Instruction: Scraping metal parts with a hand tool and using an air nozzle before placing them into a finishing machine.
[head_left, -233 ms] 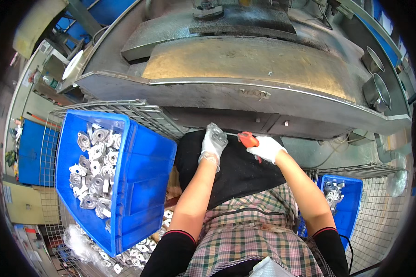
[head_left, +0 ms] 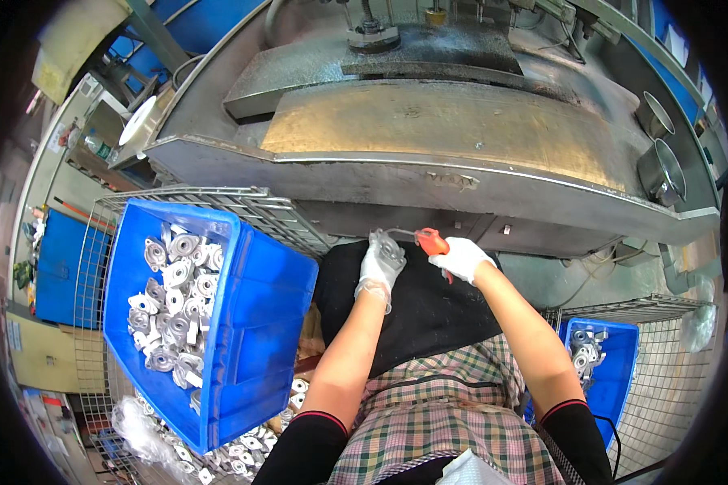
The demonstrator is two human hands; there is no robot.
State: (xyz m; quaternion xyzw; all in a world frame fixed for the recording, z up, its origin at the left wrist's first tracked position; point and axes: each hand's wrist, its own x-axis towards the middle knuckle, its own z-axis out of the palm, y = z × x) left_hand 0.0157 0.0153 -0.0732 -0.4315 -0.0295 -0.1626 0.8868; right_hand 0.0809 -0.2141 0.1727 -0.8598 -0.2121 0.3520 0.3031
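My left hand, in a white glove, is closed around a small grey cast metal part above my lap. My right hand, also gloved in white, grips a red air blow gun. The gun's thin nozzle reaches left toward the metal part; whether it touches cannot be made out. Beneath both hands a black cloth covers my lap. On the left a tilted blue bin holds many similar metal parts.
A metal workbench with a worn brownish plate stands ahead. A wire cage surrounds the left bin, with more parts below. A smaller blue bin with parts stands at right, near another wire cage. Metal pots sit at the bench's right end.
The whole view has shifted, so the bench, bins and hands sit slightly lower in the picture. Both hands keep their holds, and the nozzle and metal part remain close together.
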